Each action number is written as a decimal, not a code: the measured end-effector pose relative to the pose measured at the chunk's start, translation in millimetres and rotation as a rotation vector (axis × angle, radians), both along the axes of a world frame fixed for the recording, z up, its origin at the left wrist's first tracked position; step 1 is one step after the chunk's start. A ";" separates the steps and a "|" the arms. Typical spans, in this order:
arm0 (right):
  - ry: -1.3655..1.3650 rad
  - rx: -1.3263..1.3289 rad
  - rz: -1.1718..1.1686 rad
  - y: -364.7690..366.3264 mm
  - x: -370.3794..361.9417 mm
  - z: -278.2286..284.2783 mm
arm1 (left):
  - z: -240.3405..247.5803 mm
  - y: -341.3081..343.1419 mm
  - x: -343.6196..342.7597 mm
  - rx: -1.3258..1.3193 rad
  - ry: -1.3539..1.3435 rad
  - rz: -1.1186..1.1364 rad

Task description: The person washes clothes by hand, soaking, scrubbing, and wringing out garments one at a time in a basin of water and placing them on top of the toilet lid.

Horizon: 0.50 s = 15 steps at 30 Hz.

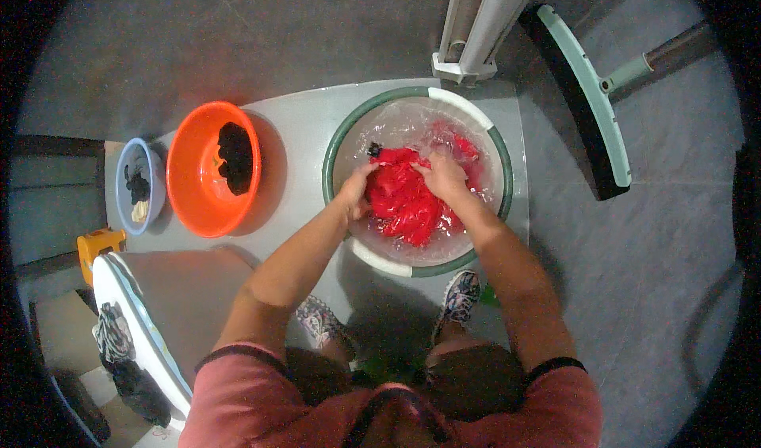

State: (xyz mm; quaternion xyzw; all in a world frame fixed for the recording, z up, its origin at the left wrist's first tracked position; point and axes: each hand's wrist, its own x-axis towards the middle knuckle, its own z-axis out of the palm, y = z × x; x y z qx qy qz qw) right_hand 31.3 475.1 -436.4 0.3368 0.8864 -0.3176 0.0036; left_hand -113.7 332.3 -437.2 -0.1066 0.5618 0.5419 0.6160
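Note:
A bunched wet red cloth (408, 202), its exact kind not clear, lies in cloudy water inside a large round basin (328, 159) with a green and white rim. Part of it is under water at the far right, and a small black piece (374, 149) shows at its upper left. My left hand (356, 191) holds the cloth's left side, with the fingertips partly hidden behind the folds. On its upper right, my right hand (444, 176) has its fingers curled into the fabric.
To the left stand an orange basin (178, 171) with black cloth and a small blue basin (122, 180) with dark and cream pieces. A white-rimmed fixture (131, 309) bears clothes. A pale green floor squeegee (590, 99) leans at right, beside a white frame (476, 36).

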 end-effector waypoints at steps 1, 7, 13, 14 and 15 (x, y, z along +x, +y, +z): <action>0.130 -0.039 0.034 -10.8 -6.8 19.5 | 15.0 5.0 0.6 0.074 -0.150 -0.003; 0.729 0.248 0.284 -98.2 -30.0 95.8 | 7.2 -15.8 11.7 0.655 0.495 -0.239; 0.567 0.291 0.084 -17.4 11.9 12.0 | 62.5 8.4 58.5 0.030 -0.203 -0.121; 0.589 0.256 0.126 -18.9 12.3 13.0 | 48.5 -2.2 45.3 0.032 -0.185 -0.111; 0.609 0.210 0.175 -27.4 11.4 15.1 | 19.7 -24.8 26.5 0.032 0.158 -0.383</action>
